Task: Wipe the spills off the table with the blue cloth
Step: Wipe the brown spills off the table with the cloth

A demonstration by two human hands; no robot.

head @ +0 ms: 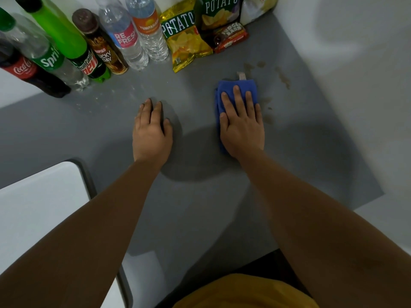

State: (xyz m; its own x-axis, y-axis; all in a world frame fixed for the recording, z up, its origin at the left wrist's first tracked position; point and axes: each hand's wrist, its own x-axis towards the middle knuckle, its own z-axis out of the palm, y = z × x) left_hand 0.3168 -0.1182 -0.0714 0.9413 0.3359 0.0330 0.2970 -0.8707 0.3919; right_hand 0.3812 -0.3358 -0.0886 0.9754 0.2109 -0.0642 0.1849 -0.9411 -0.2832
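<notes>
Both palms down: right hand (242, 123) flat on blue cloth (235, 90), left hand (152, 130) on table (200, 207).

My right hand (241, 125) lay flat on the blue cloth (235, 94) and hid most of it. I could only see the cloth's top part and a thin strip on its left side. A small pale tag (242, 76) poked out past the cloth's far edge, too blurry to read. If any spill was under the cloth, I could not tell.

Far behind the cloth, the picture's top edge cut off the green potato chip bag (219, 12). To the far left of the cloth, the Coca-Cola bottle (29, 74) and the Sprite bottle (44, 54) lost their tops at the edge.
</notes>
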